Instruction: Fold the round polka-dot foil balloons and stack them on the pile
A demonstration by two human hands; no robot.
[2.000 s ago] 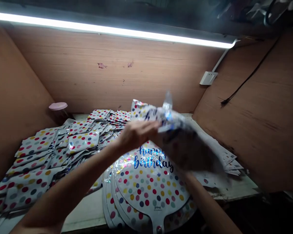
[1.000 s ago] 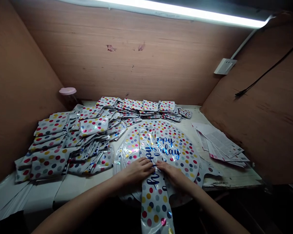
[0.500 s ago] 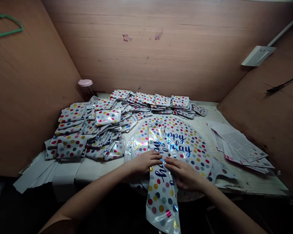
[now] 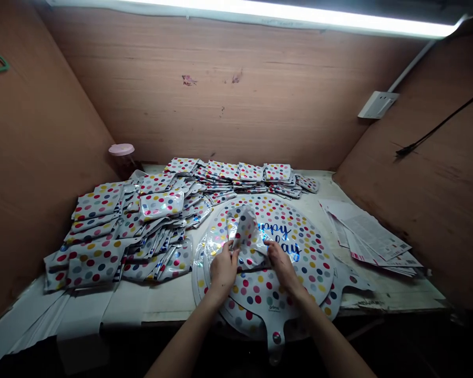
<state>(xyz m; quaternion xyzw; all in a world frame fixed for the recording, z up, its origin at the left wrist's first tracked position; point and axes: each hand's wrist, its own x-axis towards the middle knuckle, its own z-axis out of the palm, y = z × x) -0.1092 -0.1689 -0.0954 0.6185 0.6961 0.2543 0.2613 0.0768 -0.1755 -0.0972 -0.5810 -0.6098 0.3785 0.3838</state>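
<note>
A polka-dot foil balloon [image 4: 245, 231], partly folded, is between my two hands above a stack of flat round balloons. My left hand [image 4: 224, 270] pinches its left side, with thumb and fingers closed on the foil. My right hand [image 4: 280, 262] grips its right edge, fingers curled. Underneath lies a flat round foil balloon [image 4: 256, 289] with coloured dots and blue lettering, partly covered by the folded one and my hands. Its tail points toward me over the table's front edge.
Folded dotted balloons [image 4: 161, 205] are heaped at the left, and more stacks [image 4: 250, 173] line the back wall. Printed cards [image 4: 372, 236] lie at the right. White paper strips [image 4: 35, 320] overhang the front left edge. A pink-lidded jar [image 4: 122, 157] stands in the back left corner.
The long folded strip that hung over the front edge is now doubled up into a shorter bundle. My hands have moved from lying on it to gripping its sides. The view has tilted upward.
</note>
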